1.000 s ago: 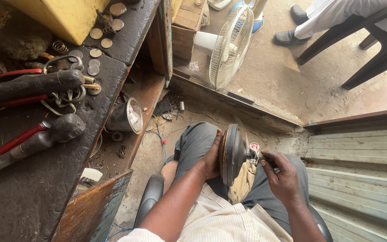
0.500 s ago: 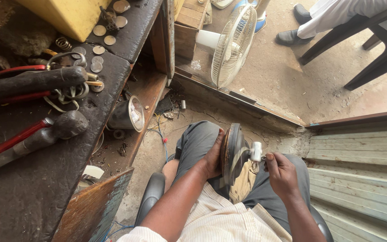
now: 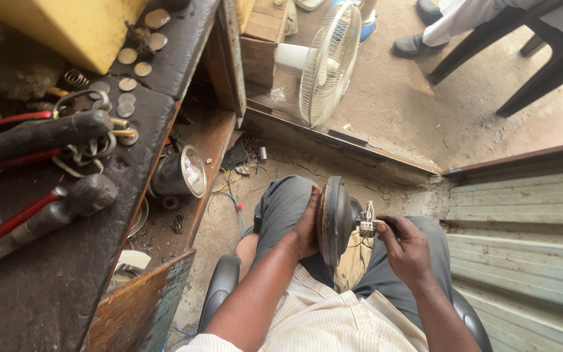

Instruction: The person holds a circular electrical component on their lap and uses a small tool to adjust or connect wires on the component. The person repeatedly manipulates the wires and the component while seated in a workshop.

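- head view, hands: two bare hands over the person's lap. the left hand lies flat against the back of a dark, round, dish-shaped speaker, its fingers wrapped around the rim and gripping it on edge. the right hand is at the speaker's other face, its fingers pinched shut on a small tool whose tip meets a small white terminal block; the tool itself is too hidden to name.
- head view, where the speaker is: held upright above the grey-trousered knees, between the two hands, well apart from the worktop.
- head view, worktop: one dark, greasy, rough slab on the left. on it lie about eight flat round metal discs, dull and coin-like, one coiled metal spring, two thick black rubbery handles with red cable beside them, and one yellow boxy block at the top edge.
- head view, below the worktop: one round lamp with a shiny glass face on a wooden shelf, with loose thin wires on the cracked floor nearby.
- head view, beyond: one white table fan with a wire-mesh guard, standing on the dusty concrete floor; one dark chair and another person's shoe at the top right; corrugated metal sheeting on the right.
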